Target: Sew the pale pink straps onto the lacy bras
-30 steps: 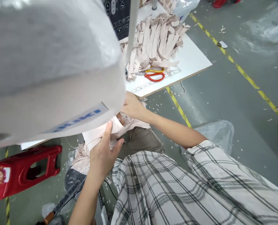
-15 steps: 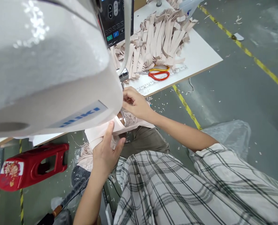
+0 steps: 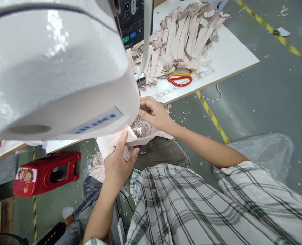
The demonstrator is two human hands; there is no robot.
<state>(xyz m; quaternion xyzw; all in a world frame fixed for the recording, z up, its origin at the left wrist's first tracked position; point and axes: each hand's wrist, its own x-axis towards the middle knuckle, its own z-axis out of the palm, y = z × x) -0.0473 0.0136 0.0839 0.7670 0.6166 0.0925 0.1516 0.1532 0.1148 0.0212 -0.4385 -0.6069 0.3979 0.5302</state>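
Note:
My left hand [image 3: 118, 161] lies on a pale pink garment [image 3: 143, 140] with lace panels, index finger and thumb spread apart. The index fingertip presses the cloth near the front of the white sewing machine head [image 3: 89, 92]; the other fingers are partly hidden by the fabric. Close against the right edge of that head, my right hand [image 3: 154, 112] has its fingers curled together above the lace. Its fingertips go behind the machine, so what they pinch is hidden. Between the hands, a shiny metal machine arm end [image 3: 138, 128] shows under the garment. The needle is out of sight.
Scissors [image 3: 180, 79] with red and yellow handles lie by a ruler scale [image 3: 170, 90] on the white table [image 3: 239, 56]. Behind them is a heap of beige fabric strips [image 3: 181, 34]. A control panel [image 3: 133, 23] stands beyond the machine. A red stool [image 3: 49, 173] is on the floor at left.
The whole view has shifted, so the machine, table and hands appear slightly further right. Both hands keep nearly the same pose on the garment.

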